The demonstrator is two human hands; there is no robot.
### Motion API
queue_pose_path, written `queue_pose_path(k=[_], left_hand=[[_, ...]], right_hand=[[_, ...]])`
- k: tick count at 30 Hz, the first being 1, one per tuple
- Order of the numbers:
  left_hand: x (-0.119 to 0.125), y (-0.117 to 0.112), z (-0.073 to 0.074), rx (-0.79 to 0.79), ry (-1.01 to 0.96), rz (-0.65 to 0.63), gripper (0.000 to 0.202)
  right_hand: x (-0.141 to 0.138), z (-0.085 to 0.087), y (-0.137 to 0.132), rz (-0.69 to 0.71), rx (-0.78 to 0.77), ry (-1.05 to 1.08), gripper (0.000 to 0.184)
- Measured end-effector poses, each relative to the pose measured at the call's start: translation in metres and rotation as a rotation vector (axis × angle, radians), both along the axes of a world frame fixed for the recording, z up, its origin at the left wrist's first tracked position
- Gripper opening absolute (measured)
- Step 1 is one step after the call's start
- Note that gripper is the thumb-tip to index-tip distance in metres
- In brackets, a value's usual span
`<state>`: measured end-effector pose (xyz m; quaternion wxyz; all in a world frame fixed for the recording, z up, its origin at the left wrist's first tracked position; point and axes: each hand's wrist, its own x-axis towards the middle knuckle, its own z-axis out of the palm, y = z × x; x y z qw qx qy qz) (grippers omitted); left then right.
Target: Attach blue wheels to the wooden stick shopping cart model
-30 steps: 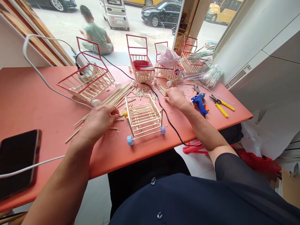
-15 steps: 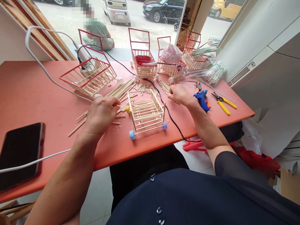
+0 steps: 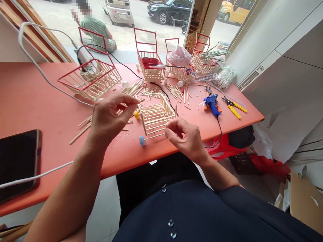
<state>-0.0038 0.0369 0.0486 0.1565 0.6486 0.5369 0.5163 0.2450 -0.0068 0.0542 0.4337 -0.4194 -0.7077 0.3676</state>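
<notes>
A small unpainted cart [image 3: 157,116] made of thin wooden sticks stands in front of me, with a blue wheel [image 3: 142,140] and a yellow wheel [image 3: 136,115] on its left side. My left hand [image 3: 113,114] pinches the cart's upper left corner between thumb and fingers. At the front right of the cart, my right hand [image 3: 185,136] is closed in a pinch, its fingertips close to the lower bars. Whatever sits between those fingertips is too small to name. This hand also covers the cart's front right wheel.
Red-trimmed stick carts [image 3: 151,64] line the back. Loose sticks [image 3: 174,91] lie behind the small cart. A blue glue gun [image 3: 213,105] and yellow-handled pliers [image 3: 234,108] lie right, a phone [image 3: 20,161] left. A white cable [image 3: 50,173] crosses the left side. Someone sits outside.
My right hand has come from the loose sticks to the cart's front right. My left hand has moved right onto the cart's upper left corner. The view has shifted slightly.
</notes>
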Motion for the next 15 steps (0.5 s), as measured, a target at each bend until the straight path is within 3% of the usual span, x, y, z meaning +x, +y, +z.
queue_pose_path(k=[5,15], left_hand=[[0.002,-0.004,0.004,0.065,-0.053,-0.096,0.012],[0.003,-0.011,0.012,0.04,0.062,-0.291,0.025]], right_hand=[[-0.03,-0.013,0.001,-0.039,0.061,-0.03,0.02],[-0.039,-0.026,-0.001,-0.111,0.01,-0.14,0.025]])
